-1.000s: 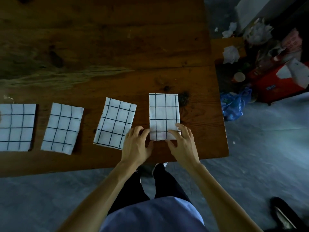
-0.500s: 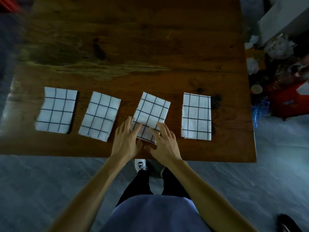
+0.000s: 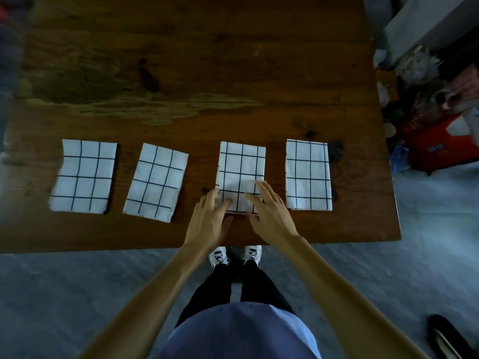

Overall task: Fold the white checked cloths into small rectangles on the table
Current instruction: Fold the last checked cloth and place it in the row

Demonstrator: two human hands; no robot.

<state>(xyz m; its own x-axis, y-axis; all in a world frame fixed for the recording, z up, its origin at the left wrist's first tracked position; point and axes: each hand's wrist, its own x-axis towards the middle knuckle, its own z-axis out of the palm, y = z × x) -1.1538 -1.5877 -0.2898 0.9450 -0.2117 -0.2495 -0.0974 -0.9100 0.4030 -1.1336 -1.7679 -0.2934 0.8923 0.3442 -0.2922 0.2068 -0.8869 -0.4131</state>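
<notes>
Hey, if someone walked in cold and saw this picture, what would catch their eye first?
Four white checked cloths, folded into rectangles, lie in a row along the near edge of the dark wooden table. Both hands rest on the near end of the third cloth from the left, left hand and right hand with fingers laid flat. Past the table's right end sits a heap of clutter with a red box.

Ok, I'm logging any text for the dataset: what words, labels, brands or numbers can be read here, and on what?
No text can be read.
Red box on the floor to the right of the table: a small dark mark, too blurred to read.
Checked cloths: only grid lines, no writing.
</notes>
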